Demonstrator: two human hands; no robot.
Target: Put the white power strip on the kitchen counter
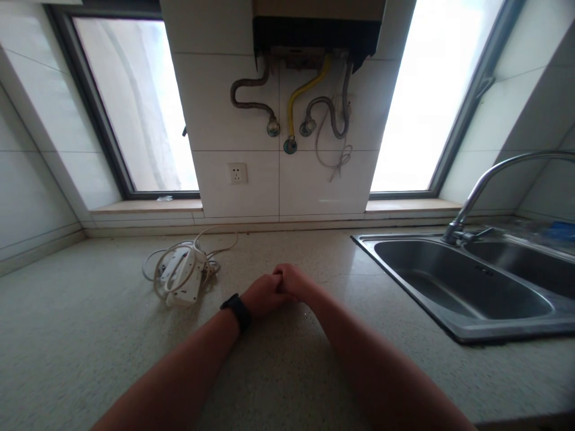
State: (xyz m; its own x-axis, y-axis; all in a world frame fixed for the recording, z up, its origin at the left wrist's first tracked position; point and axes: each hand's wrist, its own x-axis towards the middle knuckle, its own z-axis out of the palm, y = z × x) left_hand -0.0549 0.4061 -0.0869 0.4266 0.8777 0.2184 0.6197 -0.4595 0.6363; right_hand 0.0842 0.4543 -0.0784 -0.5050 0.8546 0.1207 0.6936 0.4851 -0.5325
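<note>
Fingers (277, 281) interlocked mid-counter (90, 335), sink (453, 332) rightward.

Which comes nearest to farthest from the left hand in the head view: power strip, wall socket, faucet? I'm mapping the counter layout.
From the left hand, clasped with the right hand on the counter:
1. Power strip, just to its left on the counter, cord coiled around it.
2. Wall socket, up on the tiled wall behind.
3. Faucet, far right, over the sink.

power strip (182, 276) left of hands | sink (453, 326) right | socket (238, 173) behind
</note>
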